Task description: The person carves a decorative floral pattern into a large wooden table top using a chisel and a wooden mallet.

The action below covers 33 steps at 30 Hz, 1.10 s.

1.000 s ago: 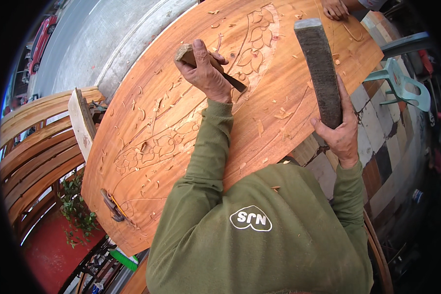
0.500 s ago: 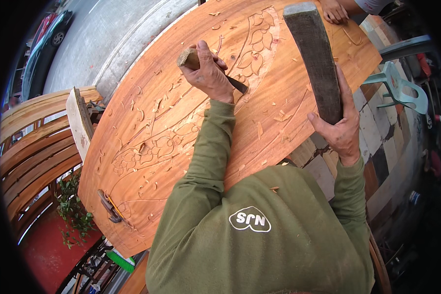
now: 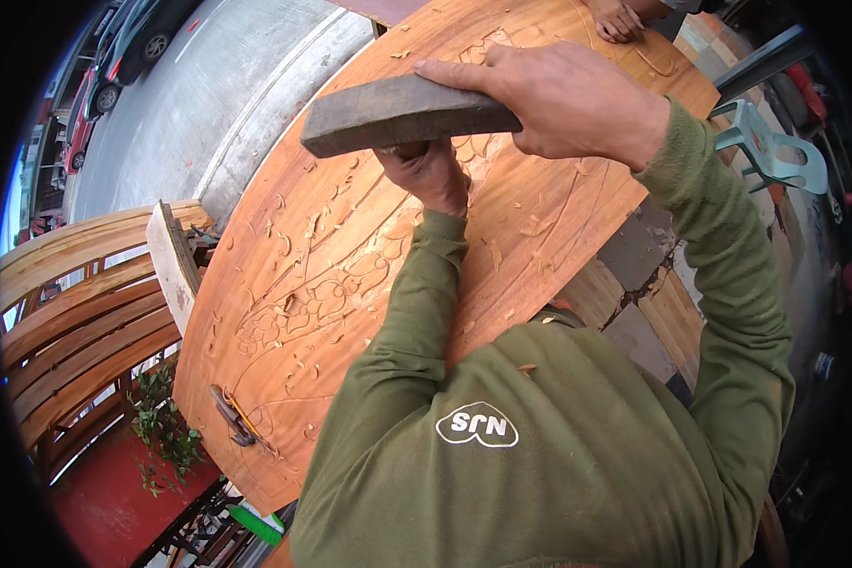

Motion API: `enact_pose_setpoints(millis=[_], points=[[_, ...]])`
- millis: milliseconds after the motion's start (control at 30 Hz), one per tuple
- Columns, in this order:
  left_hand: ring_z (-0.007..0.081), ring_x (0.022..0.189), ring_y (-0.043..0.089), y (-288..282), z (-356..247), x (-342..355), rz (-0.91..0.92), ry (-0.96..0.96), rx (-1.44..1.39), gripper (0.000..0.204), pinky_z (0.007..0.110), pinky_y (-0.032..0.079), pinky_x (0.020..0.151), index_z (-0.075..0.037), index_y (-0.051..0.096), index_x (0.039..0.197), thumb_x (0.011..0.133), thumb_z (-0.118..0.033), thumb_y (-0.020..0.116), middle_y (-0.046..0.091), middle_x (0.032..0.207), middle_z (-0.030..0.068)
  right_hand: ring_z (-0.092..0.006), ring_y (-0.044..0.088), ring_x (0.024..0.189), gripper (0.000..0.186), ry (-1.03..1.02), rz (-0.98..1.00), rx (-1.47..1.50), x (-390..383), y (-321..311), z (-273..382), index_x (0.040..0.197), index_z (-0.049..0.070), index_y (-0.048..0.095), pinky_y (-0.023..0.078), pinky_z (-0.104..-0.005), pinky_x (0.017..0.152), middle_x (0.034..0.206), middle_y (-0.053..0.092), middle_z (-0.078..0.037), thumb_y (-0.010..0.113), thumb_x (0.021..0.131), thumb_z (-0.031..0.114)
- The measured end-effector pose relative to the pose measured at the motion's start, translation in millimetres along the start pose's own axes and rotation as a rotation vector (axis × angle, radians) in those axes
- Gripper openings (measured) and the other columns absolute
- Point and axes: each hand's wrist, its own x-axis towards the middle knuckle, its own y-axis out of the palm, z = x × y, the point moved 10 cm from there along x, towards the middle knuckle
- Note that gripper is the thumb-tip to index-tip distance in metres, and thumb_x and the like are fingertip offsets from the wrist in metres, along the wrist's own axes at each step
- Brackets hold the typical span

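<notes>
My right hand (image 3: 577, 109) is wrapped round one end of a dark, slightly curved wooden mallet block (image 3: 388, 118), thumb along its upper face. The block spans over my left hand (image 3: 431, 180), which is closed on the carving chisel; the handle and blade are now hidden by the block and the hand. Beneath both hands lies a broad reddish-brown wooden panel (image 3: 502, 227), carved with leaves and flowers (image 3: 322, 293). Curled wood shavings (image 3: 537, 227) are scattered over it.
Another person's hand (image 3: 617, 21) rests on the panel's far right end. A dark metal tool (image 3: 232, 417) lies at its left end beside a yellow pencil. A slatted wooden bench (image 3: 85, 312) stands left, a pale green plastic chair (image 3: 776, 151) right. Cars are on the road beyond.
My right hand has swung the block up and left, turning it from upright to crosswise over my left hand. The chisel, visible before, is now covered. The view has shifted slightly.
</notes>
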Motion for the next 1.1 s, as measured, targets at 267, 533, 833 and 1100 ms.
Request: enact_pose_setpoints(millis=[267, 533, 833, 1100], points=[[0.0051, 0.051, 0.047, -8, -52, -49, 0.325, -0.602, 0.265, 0.020, 0.023, 0.036, 0.042, -0.006, 0.063, 0.113, 0.097, -0.007, 0.075, 0.057, 0.074, 0.0022, -0.0316, 0.074, 0.093, 0.090, 0.180, -0.449, 0.601, -93, 28, -54, 0.162, 0.021, 0.050, 0.061, -0.0404, 0.085, 0.114, 0.074, -0.017, 0.077, 0.077, 0.009], [0.0293, 0.076, 0.075, 5, -23, -89, 1.128, 0.132, 1.312, 0.061, 0.042, 0.058, 0.064, -0.020, 0.062, 0.144, 0.086, -0.007, 0.074, 0.078, 0.105, 0.0080, -0.0195, 0.069, 0.079, 0.047, 0.757, -0.764, 1.619, -187, 193, -57, 0.127, 0.002, 0.055, 0.061, -0.0366, 0.074, 0.095, 0.065, -0.009, 0.077, 0.088, 0.017], [0.0367, 0.082, 0.073, 16, -12, -72, 1.114, 0.265, 1.299, 0.041, 0.049, 0.057, 0.065, -0.013, 0.060, 0.133, 0.093, -0.006, 0.066, 0.071, 0.103, 0.0139, -0.0187, 0.067, 0.076, 0.045, 0.664, -0.977, 1.644, -197, 197, -66, 0.126, 0.004, 0.053, 0.060, -0.0364, 0.070, 0.092, 0.064, -0.009, 0.076, 0.089, 0.017], [0.0397, 0.084, 0.073, 0, -1, -13, 0.698, 0.276, 1.468, 0.021, 0.051, 0.056, 0.068, -0.009, 0.058, 0.109, 0.094, -0.012, 0.072, 0.070, 0.094, 0.0158, -0.0186, 0.066, 0.075, 0.046, 0.644, -1.043, 1.618, -204, 194, -67, 0.128, 0.002, 0.052, 0.059, -0.0355, 0.068, 0.091, 0.064, -0.009, 0.075, 0.090, 0.015]])
